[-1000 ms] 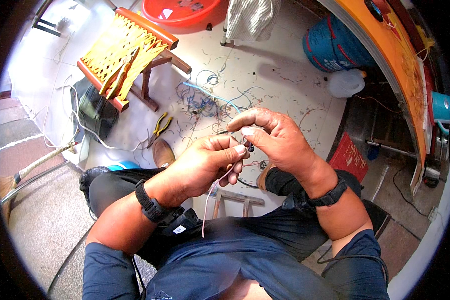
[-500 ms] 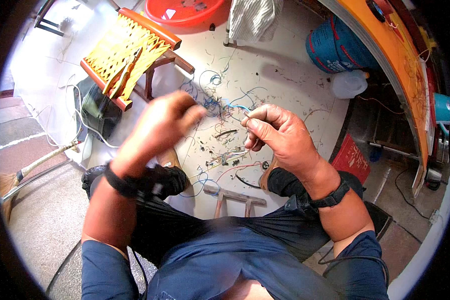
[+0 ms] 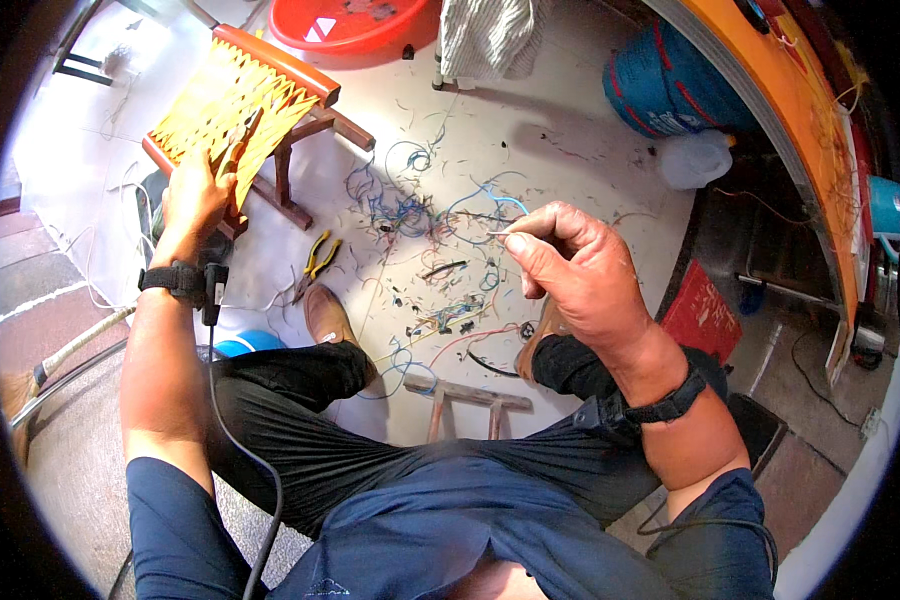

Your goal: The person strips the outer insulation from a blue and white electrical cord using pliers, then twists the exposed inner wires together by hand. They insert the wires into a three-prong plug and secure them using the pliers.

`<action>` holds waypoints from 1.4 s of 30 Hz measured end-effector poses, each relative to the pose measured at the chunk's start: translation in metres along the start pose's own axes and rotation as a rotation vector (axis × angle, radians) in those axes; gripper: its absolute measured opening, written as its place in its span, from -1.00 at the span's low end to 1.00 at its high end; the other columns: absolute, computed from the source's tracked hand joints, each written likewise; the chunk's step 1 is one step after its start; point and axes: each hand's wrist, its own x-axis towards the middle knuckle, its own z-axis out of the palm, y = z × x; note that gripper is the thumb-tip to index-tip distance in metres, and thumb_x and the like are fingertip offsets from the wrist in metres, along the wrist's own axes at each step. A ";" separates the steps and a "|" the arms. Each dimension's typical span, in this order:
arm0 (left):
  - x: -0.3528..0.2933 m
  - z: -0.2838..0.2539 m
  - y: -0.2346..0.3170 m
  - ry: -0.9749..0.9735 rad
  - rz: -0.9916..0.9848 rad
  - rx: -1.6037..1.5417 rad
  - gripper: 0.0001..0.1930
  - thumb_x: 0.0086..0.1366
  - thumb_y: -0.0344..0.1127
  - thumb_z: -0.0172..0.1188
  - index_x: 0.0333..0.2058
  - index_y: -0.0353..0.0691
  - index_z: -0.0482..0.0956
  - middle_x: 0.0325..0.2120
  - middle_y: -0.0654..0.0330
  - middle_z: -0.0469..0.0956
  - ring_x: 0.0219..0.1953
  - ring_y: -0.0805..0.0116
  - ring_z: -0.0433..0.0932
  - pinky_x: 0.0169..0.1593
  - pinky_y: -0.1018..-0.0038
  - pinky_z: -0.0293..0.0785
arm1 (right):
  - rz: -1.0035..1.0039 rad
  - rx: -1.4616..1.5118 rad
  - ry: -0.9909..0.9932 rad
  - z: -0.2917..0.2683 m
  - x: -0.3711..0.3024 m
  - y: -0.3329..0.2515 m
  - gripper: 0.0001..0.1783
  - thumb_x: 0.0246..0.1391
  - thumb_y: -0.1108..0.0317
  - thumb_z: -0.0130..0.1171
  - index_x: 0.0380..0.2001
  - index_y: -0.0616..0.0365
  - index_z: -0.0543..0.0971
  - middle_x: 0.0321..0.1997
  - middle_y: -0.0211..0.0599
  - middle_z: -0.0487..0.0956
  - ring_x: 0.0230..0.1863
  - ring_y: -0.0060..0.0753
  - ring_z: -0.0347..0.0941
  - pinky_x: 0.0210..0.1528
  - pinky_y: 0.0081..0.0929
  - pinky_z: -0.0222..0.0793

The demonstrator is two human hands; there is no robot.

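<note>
My left hand is at the woven stool on the left, its fingers closed round the handles of a pair of pliers lying on the yellow seat. Most of the handles are hidden under the hand. Over the floor to the right, my right hand pinches a short piece of wire between thumb and fingertips. Its blue end sticks up above the fingers, and a thin bare-looking end pokes out beside the thumb. Another pair of pliers, with yellow and black handles, rests on the floor near my left shoe.
Wire scraps and bits of insulation litter the pale floor between my feet. Beyond stand the stool, a red basin, a blue bucket and a clear plastic jug. A small wooden stool frame is close to me.
My left hand has swung left from beside the right hand to the pliers on the stool and closed on them. My right hand keeps its pinch on the wire, nearly in place.
</note>
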 end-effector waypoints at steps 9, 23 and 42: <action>-0.006 -0.009 -0.001 0.067 0.096 -0.165 -0.54 0.24 -0.08 0.28 -0.05 -0.34 0.55 -0.25 -0.10 0.65 -0.18 -0.03 0.65 -0.10 0.19 0.53 | -0.150 -0.101 0.049 0.002 0.004 0.000 -0.91 0.17 0.47 0.22 -0.30 0.26 0.63 -0.39 -0.52 0.60 -0.35 -0.76 0.40 -0.26 -0.65 0.37; -0.180 -0.065 0.148 -1.174 -0.004 -1.642 -0.67 0.30 -0.43 0.11 0.03 -0.31 0.39 -0.21 0.13 0.58 -0.16 0.33 0.60 -0.25 0.46 0.54 | -0.221 -0.246 0.089 0.005 0.001 -0.006 -0.91 0.22 0.44 0.23 -0.30 0.26 0.62 -0.37 -0.55 0.58 -0.33 -0.77 0.37 -0.24 -0.67 0.36; -0.193 -0.019 0.185 -0.913 0.199 -1.667 -0.37 0.08 -0.72 -0.06 0.20 -0.31 0.28 -0.02 0.15 0.43 0.06 0.35 0.46 0.23 0.39 0.40 | -0.218 -0.283 0.128 0.008 0.004 0.001 -0.83 0.16 0.38 0.22 -0.37 0.30 0.63 -0.48 -0.35 0.65 -0.42 -0.70 0.44 -0.34 -0.51 0.43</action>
